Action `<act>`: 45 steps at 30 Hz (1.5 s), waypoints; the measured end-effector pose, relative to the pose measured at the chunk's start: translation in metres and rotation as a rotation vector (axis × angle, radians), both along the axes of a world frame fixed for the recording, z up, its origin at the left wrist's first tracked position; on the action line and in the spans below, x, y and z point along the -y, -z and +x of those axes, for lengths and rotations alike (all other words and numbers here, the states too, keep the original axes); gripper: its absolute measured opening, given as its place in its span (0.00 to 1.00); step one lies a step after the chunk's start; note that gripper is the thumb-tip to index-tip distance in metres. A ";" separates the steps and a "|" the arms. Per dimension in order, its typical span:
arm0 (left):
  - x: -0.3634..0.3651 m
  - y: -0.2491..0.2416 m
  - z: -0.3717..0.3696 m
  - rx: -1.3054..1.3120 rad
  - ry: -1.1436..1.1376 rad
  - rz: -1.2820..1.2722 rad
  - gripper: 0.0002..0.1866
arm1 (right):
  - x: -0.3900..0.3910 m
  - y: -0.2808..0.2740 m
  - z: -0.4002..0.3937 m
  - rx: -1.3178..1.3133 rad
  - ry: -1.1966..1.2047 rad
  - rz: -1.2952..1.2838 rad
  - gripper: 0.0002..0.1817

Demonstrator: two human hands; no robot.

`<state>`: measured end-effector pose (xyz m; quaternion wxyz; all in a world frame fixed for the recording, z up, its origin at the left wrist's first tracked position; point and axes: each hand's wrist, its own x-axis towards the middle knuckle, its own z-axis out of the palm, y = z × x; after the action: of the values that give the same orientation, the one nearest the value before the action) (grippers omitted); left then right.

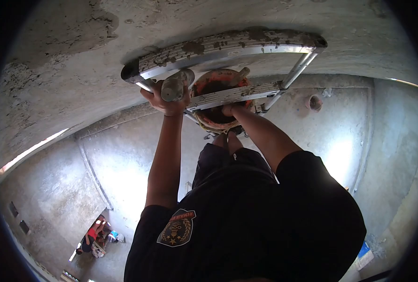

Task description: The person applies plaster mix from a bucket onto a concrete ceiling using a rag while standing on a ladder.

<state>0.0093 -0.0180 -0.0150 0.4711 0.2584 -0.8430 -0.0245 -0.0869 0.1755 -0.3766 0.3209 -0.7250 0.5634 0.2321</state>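
My left hand (174, 104) is closed round a grey, mortar-smeared cylindrical object (173, 89) with a rounded end, right beside the side rail of an aluminium ladder (232, 50); its exact kind does not show. Below the ladder's top step sits a reddish bucket (218, 123) with dark contents and a crusted rim. My right hand (228, 110) reaches into this bucket, passing under the lower step (237, 96). That step and the bucket's shade hide most of its fingers. A stubby handle (243, 73) sticks up at the bucket's far rim.
A rough plastered wall (77, 70) rises close in front of the ladder. On the floor to the right lies a small bucket (314, 103), with a pale crumpled scrap (327, 92) near it. Far below at the left, a person in red and black (94, 233) is beside a doorway.
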 end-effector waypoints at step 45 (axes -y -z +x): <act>-0.007 0.001 -0.005 -0.088 -0.169 0.289 0.40 | -0.113 -0.520 -0.078 2.480 1.323 -0.627 0.18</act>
<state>0.0039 -0.0114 -0.0159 0.4660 0.3919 -0.7846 -0.1170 -0.1649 0.2881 0.1437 0.4720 -0.1056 0.1799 -0.8566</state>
